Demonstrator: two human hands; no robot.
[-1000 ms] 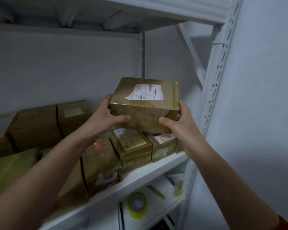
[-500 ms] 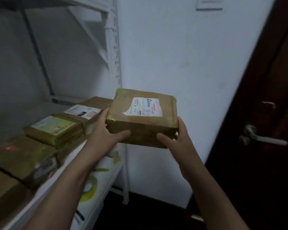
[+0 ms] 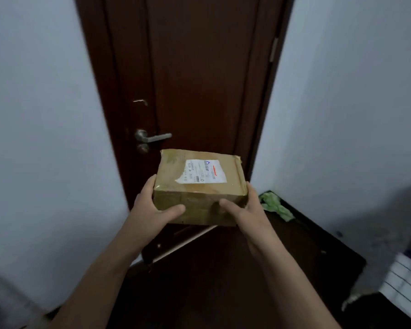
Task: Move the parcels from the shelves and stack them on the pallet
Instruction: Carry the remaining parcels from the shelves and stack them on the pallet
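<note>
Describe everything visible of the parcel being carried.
The parcel is a brown cardboard box wrapped in glossy tape, a white shipping label with a ragged left edge on top. It is held roughly level before a dark door, left hand gripping its left side, right hand its right, thumbs on the near face.

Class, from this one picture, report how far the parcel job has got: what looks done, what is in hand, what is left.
Done: one parcel is off the shelves, held up in the air. In hand: the left hand and right hand grip its near corners, facing a dark door. Left: stacking it; no pallet is recognisable in view.
</note>
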